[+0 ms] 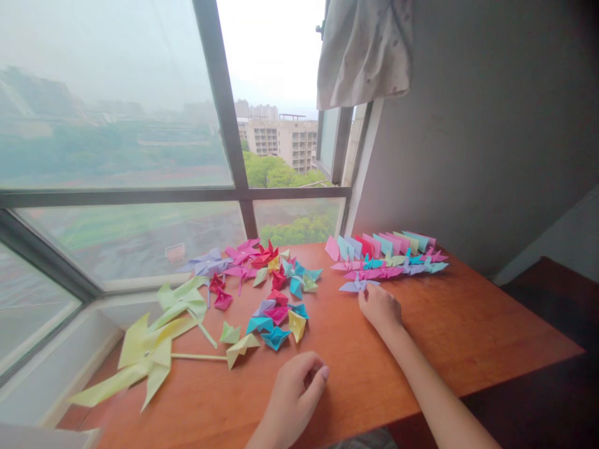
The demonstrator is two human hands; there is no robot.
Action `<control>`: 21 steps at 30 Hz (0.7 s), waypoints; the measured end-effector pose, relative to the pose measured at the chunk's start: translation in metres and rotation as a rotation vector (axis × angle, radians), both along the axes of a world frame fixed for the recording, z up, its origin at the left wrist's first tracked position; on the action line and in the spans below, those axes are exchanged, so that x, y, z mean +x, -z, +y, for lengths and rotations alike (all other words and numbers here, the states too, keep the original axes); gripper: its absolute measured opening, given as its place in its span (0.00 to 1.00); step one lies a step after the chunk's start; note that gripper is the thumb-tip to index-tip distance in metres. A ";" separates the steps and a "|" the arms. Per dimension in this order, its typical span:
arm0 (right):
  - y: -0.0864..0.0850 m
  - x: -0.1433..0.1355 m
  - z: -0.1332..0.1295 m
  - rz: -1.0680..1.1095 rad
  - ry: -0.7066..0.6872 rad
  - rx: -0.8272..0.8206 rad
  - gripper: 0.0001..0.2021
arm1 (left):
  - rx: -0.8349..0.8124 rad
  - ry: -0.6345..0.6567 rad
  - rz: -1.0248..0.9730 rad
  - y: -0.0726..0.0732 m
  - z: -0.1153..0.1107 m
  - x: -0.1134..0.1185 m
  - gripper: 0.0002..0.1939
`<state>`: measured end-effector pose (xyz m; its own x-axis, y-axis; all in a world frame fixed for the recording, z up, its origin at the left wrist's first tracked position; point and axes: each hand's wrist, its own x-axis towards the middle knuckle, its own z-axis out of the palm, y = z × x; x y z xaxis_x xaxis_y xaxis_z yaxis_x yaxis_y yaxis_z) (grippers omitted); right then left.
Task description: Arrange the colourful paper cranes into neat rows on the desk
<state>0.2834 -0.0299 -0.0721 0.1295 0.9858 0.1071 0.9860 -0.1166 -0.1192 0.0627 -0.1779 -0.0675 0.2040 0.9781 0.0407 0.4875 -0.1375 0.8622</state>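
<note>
My right hand (380,307) reaches across the wooden table (468,324); its fingertips touch a lavender folded paper piece (356,285) at the near end of a row of coloured origami pieces (393,259). Whether the fingers pinch it or just rest on it is hard to tell. My left hand (296,394) lies loosely curled on the table near the front edge, holding nothing. The nearest things to it are a yellow folded piece (296,325) and a teal one (275,337).
A scattered heap of pink, red, teal and purple origami (262,265) lies by the window. Two large pale-yellow paper pinwheels (150,349) on sticks rest at the left. A large window and a grey wall stand behind; the table's edge runs along the right.
</note>
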 end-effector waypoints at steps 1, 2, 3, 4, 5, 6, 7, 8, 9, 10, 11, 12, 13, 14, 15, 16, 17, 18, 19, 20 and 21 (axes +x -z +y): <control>0.000 0.000 0.000 0.000 0.000 0.000 0.12 | 0.000 -0.001 0.003 0.000 0.000 0.000 0.13; 0.000 0.000 0.000 0.001 0.001 0.000 0.12 | 0.001 -0.002 0.004 -0.001 0.000 0.000 0.13; -0.001 0.001 0.000 0.002 0.003 -0.001 0.12 | 0.000 -0.003 0.005 -0.001 0.000 0.000 0.13; -0.001 0.001 -0.001 0.007 0.004 -0.003 0.12 | -0.001 -0.004 0.005 -0.001 0.000 0.001 0.13; -0.002 0.002 -0.002 0.014 0.006 -0.003 0.12 | -0.004 -0.004 0.004 -0.001 0.000 0.001 0.13; -0.002 0.003 -0.003 0.023 0.008 -0.005 0.12 | -0.006 -0.005 0.005 -0.002 0.000 0.001 0.13; -0.003 0.003 -0.005 0.033 0.010 -0.007 0.12 | -0.009 -0.006 0.005 -0.002 0.000 0.001 0.13; -0.004 0.004 -0.008 0.044 0.013 -0.010 0.12 | -0.012 -0.009 0.005 -0.002 -0.001 0.001 0.13; -0.004 0.003 -0.011 0.056 0.011 -0.013 0.12 | -0.014 -0.012 0.002 -0.002 -0.001 0.001 0.13; -0.004 0.002 -0.015 0.068 0.006 -0.013 0.11 | -0.018 -0.014 -0.006 -0.002 -0.001 0.001 0.13; -0.003 0.001 -0.020 0.082 -0.007 -0.010 0.11 | -0.023 -0.017 -0.020 -0.002 -0.001 0.001 0.13; -0.002 -0.002 -0.025 0.098 -0.029 -0.003 0.11 | -0.031 -0.020 -0.042 -0.001 -0.001 0.001 0.14; 0.001 -0.005 -0.031 0.116 -0.057 0.008 0.11 | -0.046 -0.022 -0.073 -0.001 -0.001 0.001 0.14; 0.003 -0.008 -0.036 0.134 -0.086 0.018 0.12 | -0.064 -0.025 -0.112 -0.001 -0.001 0.001 0.15; 0.007 -0.012 -0.042 0.152 -0.113 0.027 0.12 | -0.084 -0.029 -0.161 -0.002 0.000 0.000 0.16; 0.011 -0.016 -0.046 0.169 -0.138 0.037 0.13 | -0.102 -0.034 -0.215 -0.004 0.001 -0.002 0.16; 0.014 -0.019 -0.050 0.181 -0.165 0.049 0.13 | -0.116 -0.039 -0.266 -0.007 0.002 -0.004 0.17; 0.018 -0.021 -0.053 0.190 -0.191 0.063 0.13 | -0.120 -0.047 -0.308 -0.011 0.005 -0.008 0.17; 0.021 -0.023 -0.055 0.196 -0.216 0.076 0.14 | -0.112 -0.057 -0.334 -0.016 0.009 -0.013 0.17; 0.024 -0.023 -0.056 0.201 -0.234 0.086 0.14 | -0.093 -0.067 -0.339 -0.022 0.014 -0.020 0.17; 0.027 -0.024 -0.056 0.205 -0.244 0.091 0.13 | -0.060 -0.089 -0.322 -0.028 0.021 -0.029 0.16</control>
<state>0.2598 -0.0858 -0.0986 -0.0812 0.9779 0.1925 0.9379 0.1403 -0.3174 0.0340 -0.1570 -0.0399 0.1037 0.9941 0.0307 0.1967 -0.0507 0.9792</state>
